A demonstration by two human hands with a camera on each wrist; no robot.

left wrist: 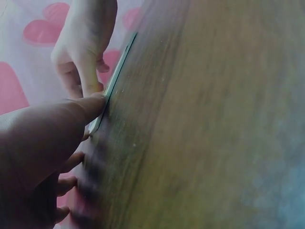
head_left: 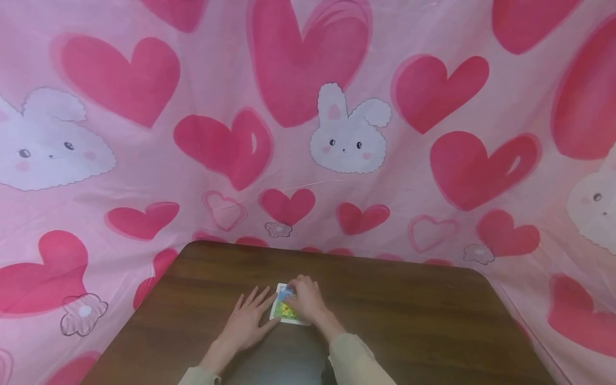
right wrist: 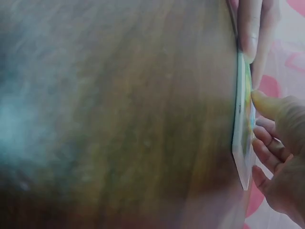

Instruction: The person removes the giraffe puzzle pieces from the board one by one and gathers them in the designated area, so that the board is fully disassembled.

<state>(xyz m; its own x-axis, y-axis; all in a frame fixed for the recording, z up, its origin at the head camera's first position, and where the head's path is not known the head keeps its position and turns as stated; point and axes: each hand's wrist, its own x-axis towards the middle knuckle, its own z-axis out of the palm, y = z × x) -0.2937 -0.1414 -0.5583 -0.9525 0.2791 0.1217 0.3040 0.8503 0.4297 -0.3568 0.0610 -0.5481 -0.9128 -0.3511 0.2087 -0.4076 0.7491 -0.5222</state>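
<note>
A small flat picture board point(head_left: 286, 315) with a white rim and a colourful print, including a yellow spotted animal, lies on the table. My left hand point(head_left: 246, 322) rests at its left side, fingers spread on the wood and thumb against the near left corner. Over the right part of the picture is my right hand point(head_left: 308, 299), its thumb touching the printed face and its other fingers loosely bent. In the right wrist view the board point(right wrist: 243, 119) shows edge-on, with the right thumb point(right wrist: 267, 105) on its face. Part of the picture is hidden under the right hand.
The dark brown wooden table point(head_left: 409, 321) has rounded far corners. Behind and beside it hangs a pink cloth point(head_left: 289, 176) printed with hearts and white rabbits.
</note>
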